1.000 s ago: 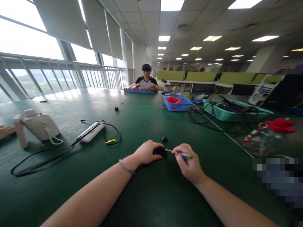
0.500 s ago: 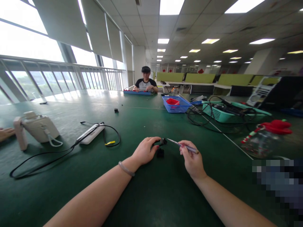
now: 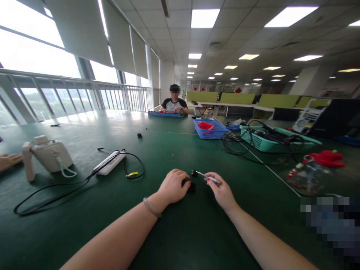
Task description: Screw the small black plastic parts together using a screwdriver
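Note:
My right hand [image 3: 223,193] grips a slim screwdriver [image 3: 215,180] with a shiny handle, its metal shaft pointing left. The shaft's tip meets a small black part [image 3: 194,173]. On the other side of that part, my left hand [image 3: 173,186] has its fingers curled, thumb and fingertips closed toward it; the exact contact is too small to see clearly. Just below, close to my left thumb, a second small black piece [image 3: 192,188] lies on the green tabletop [image 3: 174,240]. A grey bangle [image 3: 152,207] circles my left wrist.
To the left are a white power bank [image 3: 109,163] with a black cable and a beige bottle [image 3: 53,153]; another person's hand [image 3: 9,161] rests beyond. Blue [image 3: 210,134] and green baskets [image 3: 258,143], cables and a red-lidded jar [image 3: 317,176] stand right. A person [image 3: 174,103] sits opposite.
The screwdriver has moved left and now reaches the small black part, its shaft lying flatter. My right hand shifted left. The whole view has tilted slightly upward.

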The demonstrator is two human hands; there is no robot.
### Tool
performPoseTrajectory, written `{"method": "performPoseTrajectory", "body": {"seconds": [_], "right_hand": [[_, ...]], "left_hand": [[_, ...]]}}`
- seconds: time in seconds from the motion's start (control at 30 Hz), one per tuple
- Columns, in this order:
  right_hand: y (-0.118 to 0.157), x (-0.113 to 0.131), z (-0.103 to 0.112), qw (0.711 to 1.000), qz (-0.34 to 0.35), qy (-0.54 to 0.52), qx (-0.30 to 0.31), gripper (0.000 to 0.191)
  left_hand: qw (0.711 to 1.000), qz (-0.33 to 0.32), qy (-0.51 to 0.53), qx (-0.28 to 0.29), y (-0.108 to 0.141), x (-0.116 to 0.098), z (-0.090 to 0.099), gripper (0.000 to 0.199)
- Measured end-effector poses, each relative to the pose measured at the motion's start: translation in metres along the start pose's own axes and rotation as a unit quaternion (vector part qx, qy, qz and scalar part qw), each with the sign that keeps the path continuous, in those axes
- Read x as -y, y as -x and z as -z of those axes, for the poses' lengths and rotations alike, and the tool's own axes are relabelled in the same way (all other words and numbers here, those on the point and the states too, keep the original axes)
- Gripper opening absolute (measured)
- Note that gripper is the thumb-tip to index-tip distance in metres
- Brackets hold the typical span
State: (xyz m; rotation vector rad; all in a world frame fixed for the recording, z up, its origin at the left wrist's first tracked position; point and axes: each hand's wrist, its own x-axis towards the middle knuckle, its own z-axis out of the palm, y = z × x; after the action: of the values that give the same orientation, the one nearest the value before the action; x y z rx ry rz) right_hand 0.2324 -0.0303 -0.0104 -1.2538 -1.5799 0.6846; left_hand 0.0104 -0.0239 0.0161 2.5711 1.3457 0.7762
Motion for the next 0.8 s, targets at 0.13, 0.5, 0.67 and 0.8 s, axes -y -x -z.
{"method": "performPoseTrajectory", "body": {"seconds": [0.13,0.5,0.67,0.8], "right_hand": [[-0.002,-0.001,-0.001,1.0,0.011,-0.02,0.017,0.022],[0.002,0.011,-0.001,0.996,0.0,-0.068,0.064,0.024],[-0.002,0.004,-0.001,0.98,-0.013,-0.193,-0.037,0.022],[-0.008,-0.005,0.001,0.961,-0.034,-0.251,-0.11,0.022]], "left_hand": [[0.995,-0.072,0.031,0.063,0.001,-0.005,-0.004,0.043],[0.998,0.064,0.017,0.0,0.001,0.006,-0.009,0.058],[0.998,0.01,0.031,0.058,-0.001,0.006,-0.01,0.064],[0.998,-0.005,0.021,0.055,-0.001,0.004,-0.013,0.046]]}}
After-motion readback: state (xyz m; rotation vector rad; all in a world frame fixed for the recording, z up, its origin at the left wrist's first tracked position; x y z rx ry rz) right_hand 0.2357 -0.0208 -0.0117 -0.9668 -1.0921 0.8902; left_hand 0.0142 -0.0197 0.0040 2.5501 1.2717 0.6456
